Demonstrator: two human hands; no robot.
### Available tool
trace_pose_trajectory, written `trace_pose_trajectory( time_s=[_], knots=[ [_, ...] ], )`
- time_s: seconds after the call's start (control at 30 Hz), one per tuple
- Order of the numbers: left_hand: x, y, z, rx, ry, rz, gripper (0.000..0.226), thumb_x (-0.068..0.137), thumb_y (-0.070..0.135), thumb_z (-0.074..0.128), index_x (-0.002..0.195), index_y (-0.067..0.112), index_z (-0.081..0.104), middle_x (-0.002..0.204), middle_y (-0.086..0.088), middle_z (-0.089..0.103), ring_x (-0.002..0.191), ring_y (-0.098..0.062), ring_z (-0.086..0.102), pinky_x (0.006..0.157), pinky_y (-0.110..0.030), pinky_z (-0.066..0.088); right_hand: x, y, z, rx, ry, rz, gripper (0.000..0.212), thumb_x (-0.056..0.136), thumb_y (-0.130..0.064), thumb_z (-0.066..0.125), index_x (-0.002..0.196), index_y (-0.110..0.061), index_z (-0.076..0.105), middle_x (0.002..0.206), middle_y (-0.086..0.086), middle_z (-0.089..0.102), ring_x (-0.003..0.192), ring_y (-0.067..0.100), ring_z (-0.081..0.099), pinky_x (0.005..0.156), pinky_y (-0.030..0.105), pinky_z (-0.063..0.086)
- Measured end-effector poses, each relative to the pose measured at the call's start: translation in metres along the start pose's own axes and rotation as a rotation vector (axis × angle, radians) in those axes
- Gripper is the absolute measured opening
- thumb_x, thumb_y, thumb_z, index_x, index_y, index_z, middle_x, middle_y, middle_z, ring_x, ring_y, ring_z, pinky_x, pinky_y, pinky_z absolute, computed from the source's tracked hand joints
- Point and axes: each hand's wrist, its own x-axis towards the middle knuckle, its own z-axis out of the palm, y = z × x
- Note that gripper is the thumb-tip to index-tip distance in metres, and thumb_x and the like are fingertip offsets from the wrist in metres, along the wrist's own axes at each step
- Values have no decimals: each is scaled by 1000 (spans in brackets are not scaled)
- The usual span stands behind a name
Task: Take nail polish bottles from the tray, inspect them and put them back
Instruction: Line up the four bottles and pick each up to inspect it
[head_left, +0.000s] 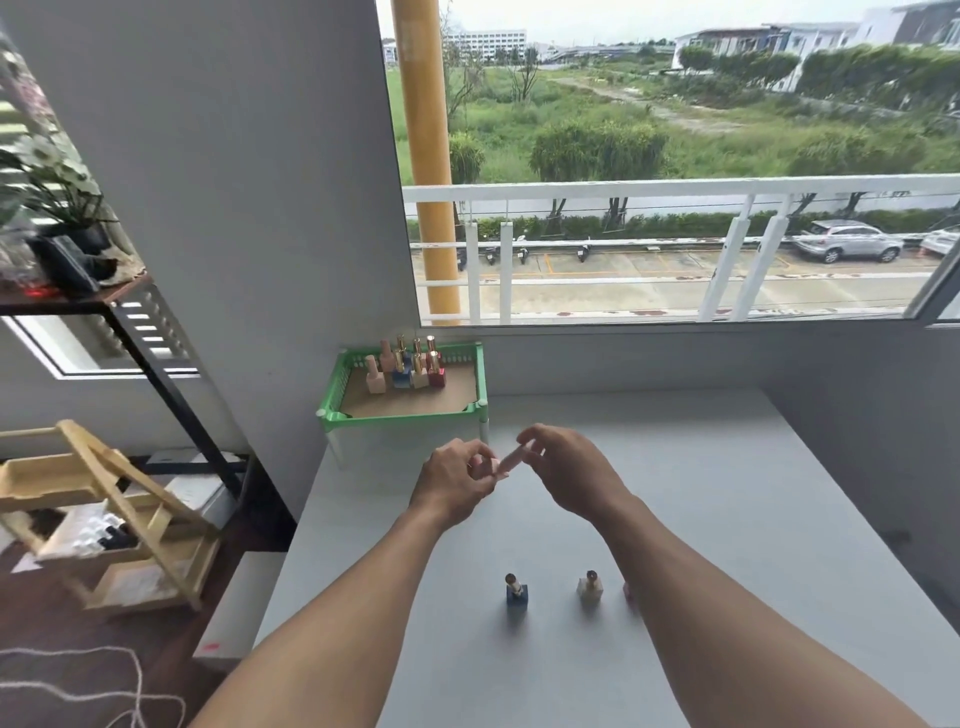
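A pale pink nail polish bottle (510, 461) lies tilted between both hands above the grey table. My left hand (456, 483) pinches its lower end and my right hand (571, 470) holds its upper end. A green tray (480, 375) stands at the table's back left corner, raised on white legs, with several gold-capped bottles (405, 364) upright in it. On the table near me stand a blue bottle (517, 594) and a cream bottle (590, 588). A pink bottle (628, 592) beside them is mostly hidden by my right forearm.
The grey table (727, 493) meets a wall below a wide window. A grey pillar stands at the left behind the tray. On the floor to the left are a wooden rack (104, 514) and a black-framed shelf (156, 364) with plants.
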Motion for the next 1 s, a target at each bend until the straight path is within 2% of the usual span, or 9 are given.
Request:
trace_pose_trajectory(
  time_s=[0.2,0.37,0.47,0.57,0.67,0.83,0.93,1.0],
  knots=[
    [2,-5,4,-32,4,-7,19,80,37,74,97,28,71,90,2,64,81,-15,64,75,-30,54,4,7,2,26,16,35,21,98,-18,48,114,-18,62,111,2,68,95,24,60,78,32,47],
    [2,-8,7,-31,1,-10,15,81,39,72,93,30,70,88,3,64,78,-12,63,70,-25,50,5,10,8,32,8,57,21,97,-15,51,113,-19,64,107,2,69,91,24,62,76,31,49],
    [2,-8,9,-23,-17,-5,16,81,38,72,94,30,70,90,3,64,78,-12,63,68,-23,47,5,12,12,4,9,51,22,99,-21,48,115,-19,64,106,4,70,92,25,62,75,32,48],
    [2,-7,9,-23,-27,-4,16,81,37,72,95,31,70,91,3,64,81,-14,63,71,-26,51,6,13,13,-46,9,63,24,100,-27,46,116,-19,62,108,6,69,96,27,61,76,34,48],
    [3,-9,9,-12,-21,4,15,83,39,68,96,30,70,93,2,65,82,-15,64,73,-29,53,6,14,15,-86,11,81,26,99,-34,46,112,-20,63,109,4,69,100,26,61,77,34,48],
    [1,-12,12,-16,-41,-2,16,82,38,71,95,30,70,88,5,61,81,-15,63,73,-28,52,4,12,20,-168,-13,122,36,99,-42,39,102,-17,66,104,5,70,95,28,61,75,36,51],
    [-1,-15,14,-10,-44,-8,18,82,39,70,97,30,69,88,4,61,83,-16,64,75,-29,52,2,11,21,-76,-12,152,37,98,-46,42,114,-21,62,108,2,69,101,25,62,81,36,50],
    [-1,-16,15,-7,-48,-8,18,82,40,70,97,31,69,89,3,62,84,-17,64,75,-29,52,0,11,20,-1,-25,117,32,97,-42,47,119,-22,59,107,-2,71,104,22,62,85,36,51]
  ],
)
